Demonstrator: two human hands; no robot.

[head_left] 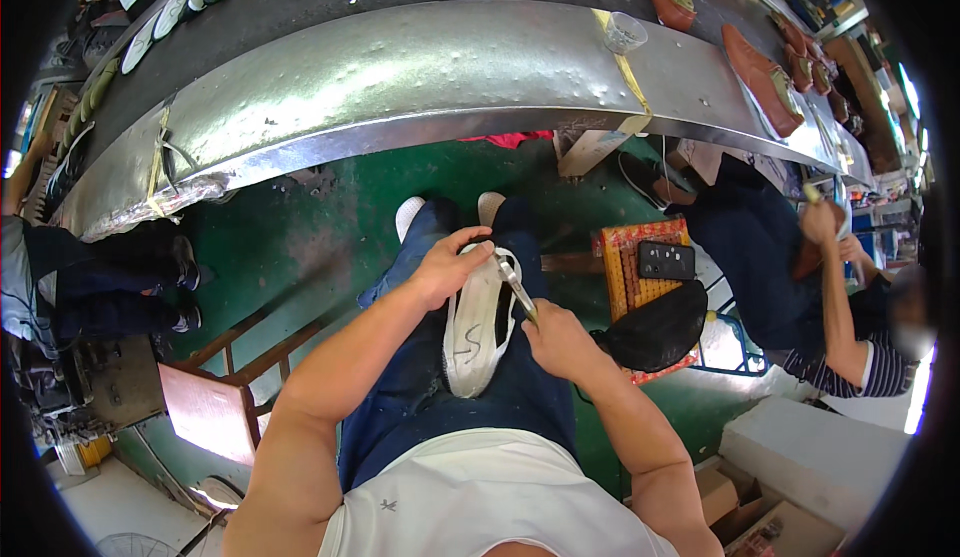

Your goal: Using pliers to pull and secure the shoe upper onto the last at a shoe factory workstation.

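Observation:
Sole up across my thighs lies a shoe (466,342) with a pale off-white underside, a dark handwritten mark near its lower end and a dark upper showing at its edge. My left hand (449,269) grips its far end, fingers curled over the rim and thumb on the underside. In my right hand (560,338) are metal pliers (517,290), held by the handles. Their head meets the shoe's right rim near the far end, close to my left fingertips. Whether the jaws pinch the edge material is too small to tell.
Ahead runs a metal-edged conveyor bench (400,62) bearing brown shoes (762,77) and a plastic cup (625,33). At right, a stool (622,302) holds a phone (666,260) and a black pouch (655,329); beyond sits a co-worker (835,297). A wooden chair (215,412) stands left.

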